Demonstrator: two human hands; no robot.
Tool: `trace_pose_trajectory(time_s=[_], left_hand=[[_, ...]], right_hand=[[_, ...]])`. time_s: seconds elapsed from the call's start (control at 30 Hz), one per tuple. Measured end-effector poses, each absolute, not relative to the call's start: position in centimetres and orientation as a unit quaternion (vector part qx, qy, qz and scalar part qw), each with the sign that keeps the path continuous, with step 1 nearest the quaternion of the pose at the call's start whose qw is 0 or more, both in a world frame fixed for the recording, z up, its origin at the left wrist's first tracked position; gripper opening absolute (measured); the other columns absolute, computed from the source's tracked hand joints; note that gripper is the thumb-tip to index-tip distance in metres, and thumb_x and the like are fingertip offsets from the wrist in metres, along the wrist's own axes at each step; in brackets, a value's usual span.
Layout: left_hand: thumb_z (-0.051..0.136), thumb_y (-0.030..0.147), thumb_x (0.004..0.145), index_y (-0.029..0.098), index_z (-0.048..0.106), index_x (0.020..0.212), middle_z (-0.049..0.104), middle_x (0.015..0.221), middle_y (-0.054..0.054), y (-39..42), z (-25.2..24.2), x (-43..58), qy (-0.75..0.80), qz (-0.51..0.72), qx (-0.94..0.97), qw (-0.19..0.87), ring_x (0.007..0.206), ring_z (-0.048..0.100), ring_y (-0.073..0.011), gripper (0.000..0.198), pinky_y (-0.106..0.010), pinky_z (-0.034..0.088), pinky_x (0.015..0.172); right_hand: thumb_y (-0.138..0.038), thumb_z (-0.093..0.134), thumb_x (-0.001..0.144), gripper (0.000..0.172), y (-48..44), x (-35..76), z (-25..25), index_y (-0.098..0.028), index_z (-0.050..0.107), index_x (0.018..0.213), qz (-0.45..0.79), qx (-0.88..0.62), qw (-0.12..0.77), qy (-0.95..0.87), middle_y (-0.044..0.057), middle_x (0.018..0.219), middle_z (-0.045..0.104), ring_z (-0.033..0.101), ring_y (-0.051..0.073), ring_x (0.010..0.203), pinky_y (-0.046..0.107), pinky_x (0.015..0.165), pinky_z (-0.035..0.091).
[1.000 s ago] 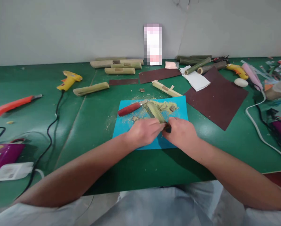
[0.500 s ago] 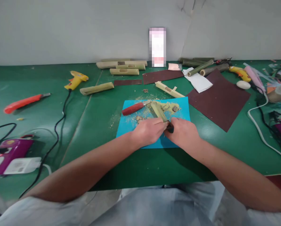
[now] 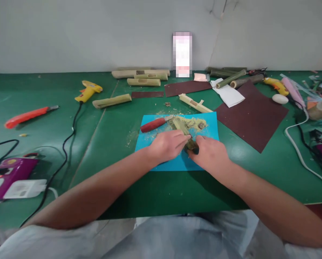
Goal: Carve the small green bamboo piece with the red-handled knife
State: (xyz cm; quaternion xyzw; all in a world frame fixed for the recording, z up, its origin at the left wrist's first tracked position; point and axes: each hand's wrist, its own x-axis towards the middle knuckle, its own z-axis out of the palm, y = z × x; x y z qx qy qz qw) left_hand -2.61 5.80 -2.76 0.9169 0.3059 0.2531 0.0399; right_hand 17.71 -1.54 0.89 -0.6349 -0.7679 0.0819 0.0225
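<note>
A short green bamboo piece [image 3: 181,126] lies slanted on a blue sheet [image 3: 209,124] strewn with pale shavings. My left hand [image 3: 164,145] is closed over the near part of the bamboo. My right hand [image 3: 211,153] is closed around a small dark tool [image 3: 194,148] pressed against the bamboo's near end. A red-handled knife [image 3: 153,124] rests on the blue sheet just left of the bamboo, apart from both hands.
Several bamboo tubes [image 3: 143,82] lie along the back of the green table [image 3: 109,133]. Dark sandpaper sheets [image 3: 254,115] lie to the right. A yellow glue gun [image 3: 85,91] and an orange cutter [image 3: 26,116] lie to the left. Cables and a purple device [image 3: 7,172] sit at the edges.
My left hand has slid a little farther up along the bamboo. The camera view has shifted slightly; both hands stay on the blue sheet.
</note>
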Motion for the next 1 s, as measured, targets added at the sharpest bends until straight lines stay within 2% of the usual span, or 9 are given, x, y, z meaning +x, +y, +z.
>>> trace_pose_trajectory(time_s=[0.2, 0.33, 0.5, 0.57, 0.63, 0.7, 0.73, 0.83, 1.0], left_hand=[[0.050, 0.027, 0.104, 0.016, 0.076, 0.111, 0.078, 0.100, -0.009, 6.7, -2.9, -2.8, 0.370, 0.287, 0.883, 0.028, 0.093, 0.074, -0.0223, 0.029, -0.035, 0.060, 0.082], [0.052, 0.026, 0.104, 0.015, 0.075, 0.113, 0.078, 0.103, -0.009, 6.7, -3.2, -2.7, 0.354, 0.297, 0.886, 0.038, 0.095, 0.075, -0.0220, 0.027, -0.035, 0.061, 0.085], [0.056, 0.028, 0.101, 0.017, 0.077, 0.108, 0.079, 0.104, -0.009, 6.1, -2.5, -2.4, 0.373, 0.322, 0.864, 0.106, 0.097, 0.074, -0.0222, 0.025, -0.037, 0.059, 0.088], [0.060, 0.028, 0.098, 0.018, 0.079, 0.101, 0.079, 0.096, -0.007, 5.7, -1.7, -2.2, 0.416, 0.352, 0.816, 0.193, 0.088, 0.073, -0.0193, 0.021, -0.033, 0.059, 0.081], [0.062, 0.029, 0.095, 0.018, 0.078, 0.091, 0.075, 0.082, -0.004, 5.3, -0.7, -1.9, 0.471, 0.380, 0.733, 0.311, 0.067, 0.066, -0.0134, 0.020, -0.025, 0.053, 0.062], [0.064, 0.033, 0.093, 0.017, 0.075, 0.082, 0.069, 0.069, -0.002, 5.1, 0.1, -1.5, 0.505, 0.391, 0.640, 0.427, 0.048, 0.050, -0.0080, 0.023, -0.022, 0.038, 0.044], [0.064, 0.033, 0.092, 0.017, 0.074, 0.079, 0.066, 0.064, -0.002, 5.1, 0.4, -1.4, 0.510, 0.392, 0.600, 0.476, 0.043, 0.043, -0.0064, 0.023, -0.021, 0.031, 0.040], [0.067, 0.031, 0.088, 0.015, 0.072, 0.078, 0.063, 0.058, -0.002, 5.3, 0.7, -1.2, 0.501, 0.402, 0.522, 0.562, 0.040, 0.038, -0.0048, 0.019, -0.020, 0.024, 0.038], [0.070, 0.031, 0.086, 0.014, 0.073, 0.087, 0.065, 0.059, -0.003, 5.7, 0.5, -1.4, 0.494, 0.404, 0.506, 0.579, 0.039, 0.038, -0.0052, 0.018, -0.020, 0.023, 0.036]], right_hand=[[-0.042, 0.061, 0.092, 0.024, -1.3, 17.9, 1.0, -0.019, 0.066, 0.099, 0.076, -0.633, 0.030, -0.770, 0.009, 0.095, 0.074, 0.071, 0.024, 0.084, 0.033, 0.063, 0.039], [-0.051, 0.061, 0.092, 0.032, -1.4, 18.0, 0.8, -0.020, 0.066, 0.097, 0.078, -0.632, 0.042, -0.770, 0.008, 0.095, 0.074, 0.069, 0.023, 0.081, 0.033, 0.061, 0.039], [-0.051, 0.059, 0.094, 0.032, -1.3, 18.1, 0.4, -0.020, 0.066, 0.094, 0.074, -0.629, 0.055, -0.772, 0.007, 0.092, 0.074, 0.069, 0.023, 0.079, 0.033, 0.059, 0.037], [-0.052, 0.059, 0.094, 0.032, -1.2, 18.2, 0.3, -0.020, 0.065, 0.093, 0.076, -0.629, 0.052, -0.772, 0.007, 0.089, 0.073, 0.069, 0.023, 0.078, 0.033, 0.059, 0.036], [-0.052, 0.060, 0.094, 0.032, -1.1, 18.2, 0.2, -0.020, 0.065, 0.093, 0.073, -0.627, 0.051, -0.774, 0.007, 0.089, 0.073, 0.069, 0.024, 0.078, 0.034, 0.058, 0.035], [-0.053, 0.061, 0.094, 0.033, -1.1, 18.2, 0.1, -0.020, 0.066, 0.093, 0.067, -0.622, 0.054, -0.778, 0.007, 0.088, 0.074, 0.069, 0.024, 0.079, 0.034, 0.058, 0.034], [-0.053, 0.061, 0.094, 0.034, -1.1, 18.2, 0.2, -0.020, 0.066, 0.093, 0.065, -0.620, 0.056, -0.780, 0.008, 0.089, 0.074, 0.069, 0.024, 0.079, 0.034, 0.059, 0.035], [-0.057, 0.061, 0.093, 0.038, -1.1, 18.2, 0.4, -0.020, 0.067, 0.093, 0.072, -0.618, 0.055, -0.781, 0.008, 0.090, 0.074, 0.069, 0.024, 0.080, 0.034, 0.060, 0.036], [-0.068, 0.060, 0.091, 0.050, -1.1, 18.1, 0.9, -0.019, 0.068, 0.095, 0.096, -0.620, 0.056, -0.777, 0.008, 0.093, 0.075, 0.070, 0.026, 0.084, 0.035, 0.063, 0.039]])
